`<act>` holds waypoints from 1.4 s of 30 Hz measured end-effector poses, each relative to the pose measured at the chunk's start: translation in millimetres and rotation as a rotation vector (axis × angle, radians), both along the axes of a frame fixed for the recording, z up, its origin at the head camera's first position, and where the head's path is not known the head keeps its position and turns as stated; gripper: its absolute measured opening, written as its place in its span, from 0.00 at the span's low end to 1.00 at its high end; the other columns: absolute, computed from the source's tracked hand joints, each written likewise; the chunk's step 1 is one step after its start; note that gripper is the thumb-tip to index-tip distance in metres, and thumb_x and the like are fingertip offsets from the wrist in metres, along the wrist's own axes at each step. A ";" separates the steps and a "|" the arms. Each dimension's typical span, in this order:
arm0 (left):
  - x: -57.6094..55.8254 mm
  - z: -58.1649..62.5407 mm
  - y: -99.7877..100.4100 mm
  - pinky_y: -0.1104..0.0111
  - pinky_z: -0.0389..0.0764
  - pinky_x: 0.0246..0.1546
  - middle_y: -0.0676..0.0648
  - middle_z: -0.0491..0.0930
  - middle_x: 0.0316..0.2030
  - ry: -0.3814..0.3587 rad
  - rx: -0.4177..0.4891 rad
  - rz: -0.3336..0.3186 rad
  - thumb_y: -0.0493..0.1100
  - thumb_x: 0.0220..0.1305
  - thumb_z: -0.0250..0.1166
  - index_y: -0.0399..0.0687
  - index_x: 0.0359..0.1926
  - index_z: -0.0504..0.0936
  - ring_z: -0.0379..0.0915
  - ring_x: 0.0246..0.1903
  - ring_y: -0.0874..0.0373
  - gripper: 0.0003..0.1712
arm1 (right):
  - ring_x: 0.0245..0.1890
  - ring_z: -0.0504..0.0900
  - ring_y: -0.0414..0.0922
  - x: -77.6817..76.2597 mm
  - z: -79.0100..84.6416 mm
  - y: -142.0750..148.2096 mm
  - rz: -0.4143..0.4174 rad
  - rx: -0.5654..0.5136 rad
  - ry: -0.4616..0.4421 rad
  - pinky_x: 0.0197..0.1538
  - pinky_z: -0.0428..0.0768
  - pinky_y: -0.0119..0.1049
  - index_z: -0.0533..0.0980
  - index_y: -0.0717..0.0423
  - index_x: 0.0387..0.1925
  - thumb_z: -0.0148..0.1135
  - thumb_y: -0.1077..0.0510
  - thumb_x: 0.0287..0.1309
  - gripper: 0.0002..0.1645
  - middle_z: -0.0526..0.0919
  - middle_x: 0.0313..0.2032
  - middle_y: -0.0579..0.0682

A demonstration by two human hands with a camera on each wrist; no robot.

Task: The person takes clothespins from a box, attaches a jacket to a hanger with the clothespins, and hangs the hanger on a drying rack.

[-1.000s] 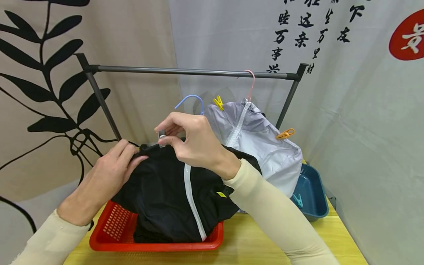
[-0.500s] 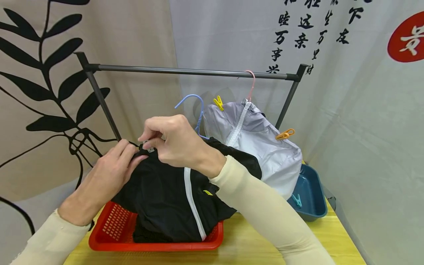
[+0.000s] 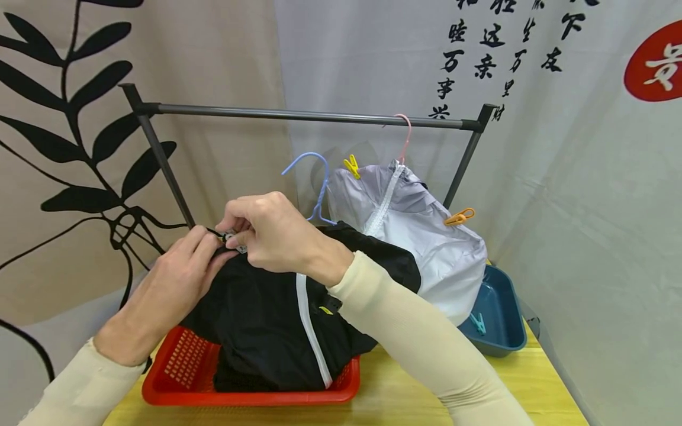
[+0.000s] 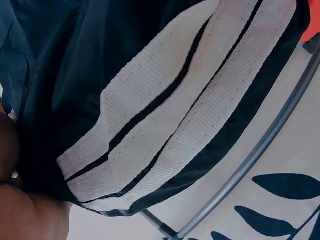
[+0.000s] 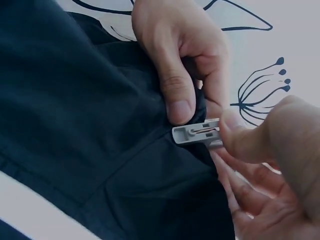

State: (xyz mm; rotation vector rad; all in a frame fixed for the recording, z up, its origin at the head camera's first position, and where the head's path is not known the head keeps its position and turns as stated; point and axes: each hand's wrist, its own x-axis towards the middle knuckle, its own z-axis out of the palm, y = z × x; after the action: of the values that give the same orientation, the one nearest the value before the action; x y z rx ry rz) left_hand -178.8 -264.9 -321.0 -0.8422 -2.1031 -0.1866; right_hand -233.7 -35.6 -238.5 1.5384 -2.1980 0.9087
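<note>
A black jacket (image 3: 256,319) with a white stripe hangs from a blue hanger (image 3: 323,183), its lower part in the red basket. At its upper left edge my left hand (image 3: 173,284) pinches the cloth between thumb and fingers. My right hand (image 3: 282,236) holds a grey clothespin (image 5: 192,134) between thumb and fingers, close beside the left thumb. In the right wrist view the clothespin's tip lies over the cloth edge; whether it has clamped the fabric I cannot tell. White bands (image 4: 165,110) on the black cloth fill the left wrist view.
A dark metal rail (image 3: 277,113) spans behind the hands. A silvery garment (image 3: 421,236) hangs there on a pink hanger (image 3: 407,139), with a yellow clip (image 3: 351,165) and an orange clip (image 3: 459,216). The red basket (image 3: 250,399) and a blue bin (image 3: 501,313) stand on the table.
My right hand has moved left and slightly down with the clothespin, reaching the jacket edge beside my left hand. The left hand has kept its grip in place.
</note>
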 end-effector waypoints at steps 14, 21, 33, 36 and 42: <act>0.4 -1.7 0.7 0.58 0.77 0.27 0.40 0.77 0.37 -0.027 0.003 0.012 0.58 0.98 0.45 0.33 0.49 0.80 0.69 0.28 0.52 0.33 | 0.53 0.95 0.40 6.4 -8.5 5.3 -0.107 0.108 0.005 0.57 0.89 0.29 0.86 0.55 0.71 0.75 0.55 0.82 0.23 0.96 0.59 0.50; 1.4 -0.4 1.7 0.56 0.77 0.29 0.40 0.77 0.38 -0.033 0.000 0.021 0.57 0.98 0.45 0.33 0.48 0.80 0.69 0.30 0.51 0.32 | 0.58 0.94 0.41 12.8 -12.9 14.6 -0.121 0.087 0.045 0.62 0.90 0.34 0.83 0.54 0.75 0.76 0.56 0.81 0.27 0.94 0.60 0.49; 2.9 -0.3 2.8 0.54 0.78 0.32 0.38 0.79 0.40 -0.045 0.004 0.049 0.60 0.97 0.43 0.33 0.50 0.80 0.72 0.33 0.49 0.35 | 0.62 0.92 0.44 22.6 -24.2 42.1 -0.148 -0.020 0.190 0.68 0.86 0.38 0.88 0.54 0.68 0.79 0.53 0.78 0.23 0.93 0.61 0.47; 2.5 -1.2 3.8 0.54 0.76 0.32 0.39 0.79 0.39 -0.041 0.008 0.043 0.60 0.98 0.44 0.33 0.50 0.80 0.72 0.33 0.49 0.34 | 0.64 0.91 0.44 25.4 -28.5 50.0 -0.161 -0.042 0.205 0.69 0.85 0.40 0.89 0.53 0.67 0.79 0.52 0.79 0.22 0.93 0.62 0.47; 1.9 -5.4 4.6 0.55 0.73 0.32 0.39 0.78 0.38 -0.035 0.003 0.048 0.59 0.98 0.44 0.33 0.49 0.80 0.71 0.33 0.49 0.34 | 0.67 0.90 0.44 32.2 -36.5 66.4 -0.144 -0.089 0.245 0.71 0.85 0.40 0.89 0.53 0.66 0.77 0.52 0.80 0.20 0.92 0.64 0.48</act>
State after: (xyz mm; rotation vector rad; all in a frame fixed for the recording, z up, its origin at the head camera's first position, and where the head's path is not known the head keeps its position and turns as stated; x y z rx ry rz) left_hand -176.9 -260.2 -326.3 -0.7907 -2.1526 -0.1805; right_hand -201.4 30.8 -275.0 1.3523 -2.0354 0.7215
